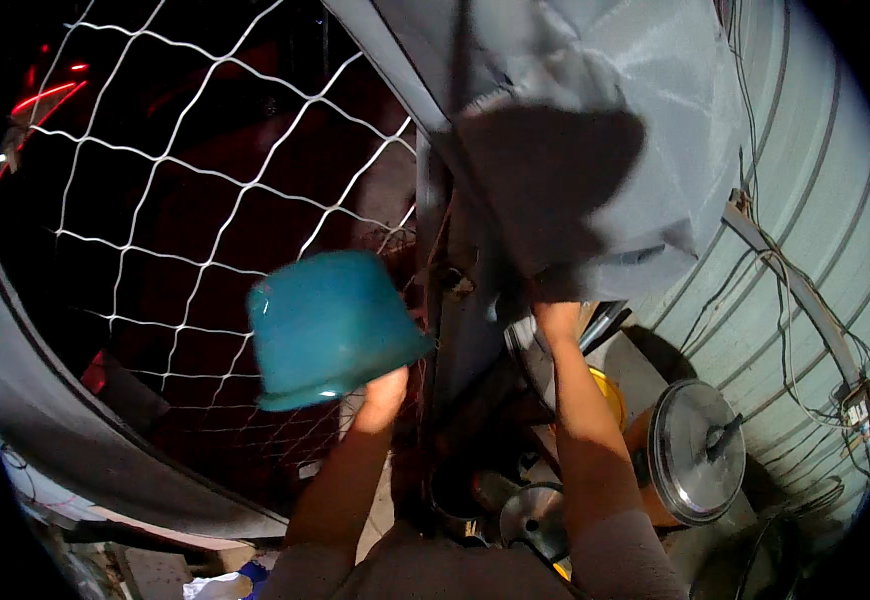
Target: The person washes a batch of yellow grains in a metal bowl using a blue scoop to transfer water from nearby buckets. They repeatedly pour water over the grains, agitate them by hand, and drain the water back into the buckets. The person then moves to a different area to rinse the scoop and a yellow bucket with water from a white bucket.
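My left hand point(387, 392) grips a teal plastic tub point(335, 315) by its rim, with the fingers hidden behind it. The tub is tilted with its base upward and its rim toward me, slightly blurred, in front of the white netting. Further right, my right hand point(557, 322) reaches under the lower edge of a grey sheet point(645, 270); its fingers are out of sight. Close beside that wrist are a round metal dish point(530, 350), partly hidden, and a yellow-rimmed container point(610, 395).
White netting point(250, 185) spans the left, with darkness behind. A large pot with a metal lid point(695, 450) stands right of my right forearm. Another round metal lid point(537, 520) lies lower down. Loose cables point(790, 300) hang along the ribbed wall point(805, 120) at right.
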`<state>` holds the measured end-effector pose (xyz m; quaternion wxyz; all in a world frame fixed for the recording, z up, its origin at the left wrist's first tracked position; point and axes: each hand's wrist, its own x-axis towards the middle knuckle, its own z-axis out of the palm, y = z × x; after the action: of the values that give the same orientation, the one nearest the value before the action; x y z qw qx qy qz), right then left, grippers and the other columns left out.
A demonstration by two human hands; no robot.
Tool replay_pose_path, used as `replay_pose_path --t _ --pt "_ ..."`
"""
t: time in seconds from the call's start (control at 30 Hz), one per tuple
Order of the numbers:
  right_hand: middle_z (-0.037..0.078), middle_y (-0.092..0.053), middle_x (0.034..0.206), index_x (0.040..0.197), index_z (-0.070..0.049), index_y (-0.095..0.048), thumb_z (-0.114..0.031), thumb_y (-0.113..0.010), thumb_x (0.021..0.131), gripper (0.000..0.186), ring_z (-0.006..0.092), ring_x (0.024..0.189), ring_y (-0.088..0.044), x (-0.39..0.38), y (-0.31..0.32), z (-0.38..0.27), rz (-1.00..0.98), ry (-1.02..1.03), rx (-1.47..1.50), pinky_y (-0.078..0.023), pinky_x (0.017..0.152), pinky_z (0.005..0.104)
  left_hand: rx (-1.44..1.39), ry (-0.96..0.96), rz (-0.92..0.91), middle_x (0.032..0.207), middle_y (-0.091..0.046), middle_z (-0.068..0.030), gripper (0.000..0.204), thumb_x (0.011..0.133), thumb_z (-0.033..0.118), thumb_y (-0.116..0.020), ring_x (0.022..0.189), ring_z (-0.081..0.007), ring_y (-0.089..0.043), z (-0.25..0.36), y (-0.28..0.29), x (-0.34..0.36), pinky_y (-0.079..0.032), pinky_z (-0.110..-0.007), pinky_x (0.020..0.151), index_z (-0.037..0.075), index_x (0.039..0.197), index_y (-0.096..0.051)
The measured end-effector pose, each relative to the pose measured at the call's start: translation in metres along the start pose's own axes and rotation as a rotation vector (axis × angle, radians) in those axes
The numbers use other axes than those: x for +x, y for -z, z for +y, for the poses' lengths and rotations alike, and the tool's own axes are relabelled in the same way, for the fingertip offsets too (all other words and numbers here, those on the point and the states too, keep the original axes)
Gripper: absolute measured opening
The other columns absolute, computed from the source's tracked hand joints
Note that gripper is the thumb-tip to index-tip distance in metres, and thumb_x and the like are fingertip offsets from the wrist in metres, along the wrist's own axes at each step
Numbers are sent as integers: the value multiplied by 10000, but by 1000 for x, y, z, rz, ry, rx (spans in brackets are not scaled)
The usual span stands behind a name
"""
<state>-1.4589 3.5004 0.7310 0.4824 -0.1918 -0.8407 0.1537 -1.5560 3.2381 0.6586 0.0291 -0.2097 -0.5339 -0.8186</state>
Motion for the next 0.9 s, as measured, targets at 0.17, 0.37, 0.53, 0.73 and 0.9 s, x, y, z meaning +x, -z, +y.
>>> replay_pose_path --t 0.17,0.37,0.53,0.73,0.9 --pt "203 -599 1043 1031 -46 -606 -271 -613 764 349 401 969 -543 6 6 -5 28 -51 5 -437 832 432 526 -179 128 909 -606 -117 182 817 33 -601 665 -208 -593 -84 -43 28 -469 -329 495 19 987 -537" --pt "235 -553 1113 1075 -36 -577 -331 -595 758 434 429 1052 -479 1 19 -25 -38 -113 -73 -364 923 472 467 -282 332 896 -621 -104 175 794 48 -642 714 -238 -588 -58 -93 14 -471 -387 584 15 952 -576" --pt "219 -549 1128 1084 -22 -565 -235 -560 782 370 402 1072 -472 -1 5 20 -92 -57 -210 -349 947 447 579 -325 326 1034 -606 -117 292 780 83 -664 956 -281 -553 -41 -96 7 -416 -403 846 -16 1036 -568" --pt "213 -531 1177 1129 -28 -551 -220 -547 790 390 393 1117 -451 -6 4 48 -155 -33 -379 -331 973 437 144 -39 374 1140 -556 -153 368 759 49 -667 1024 -290 -523 -4 -109 0 -383 -371 911 -45 1085 -525" --pt "208 -519 1195 1131 -33 -552 -227 -560 784 397 390 1125 -444 -9 17 31 -138 24 -221 -324 979 440 195 -178 526 1112 -563 -161 356 752 21 -652 1027 -287 -523 22 -107 -3 -383 -383 913 -54 1075 -521"
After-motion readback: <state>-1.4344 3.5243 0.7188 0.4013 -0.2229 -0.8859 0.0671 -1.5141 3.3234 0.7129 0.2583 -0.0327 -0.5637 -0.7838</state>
